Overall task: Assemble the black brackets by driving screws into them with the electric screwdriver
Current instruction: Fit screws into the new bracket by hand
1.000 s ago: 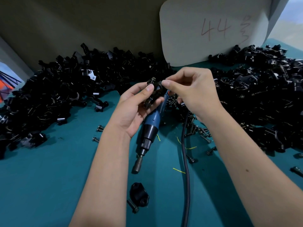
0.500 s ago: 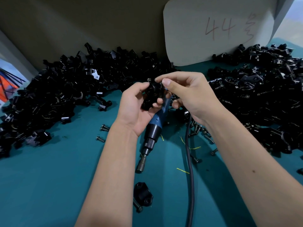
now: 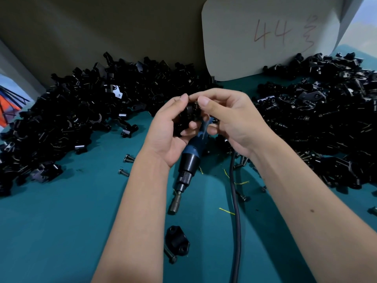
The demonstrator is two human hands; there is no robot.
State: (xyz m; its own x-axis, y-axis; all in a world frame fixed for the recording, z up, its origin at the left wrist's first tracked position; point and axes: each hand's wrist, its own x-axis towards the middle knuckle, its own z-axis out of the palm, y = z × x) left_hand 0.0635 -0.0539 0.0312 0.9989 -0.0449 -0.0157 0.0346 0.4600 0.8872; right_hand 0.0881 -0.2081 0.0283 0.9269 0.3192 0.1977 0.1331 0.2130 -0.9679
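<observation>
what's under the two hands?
The screwdriver lies on the table below the left hand and right hand, bit end toward the camera. Its rear is covered by the hands and the bracket they hold.

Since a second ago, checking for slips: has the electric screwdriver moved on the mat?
No. The electric screwdriver lies as before, its tip just above the lone black bracket and beside the cable.
</observation>
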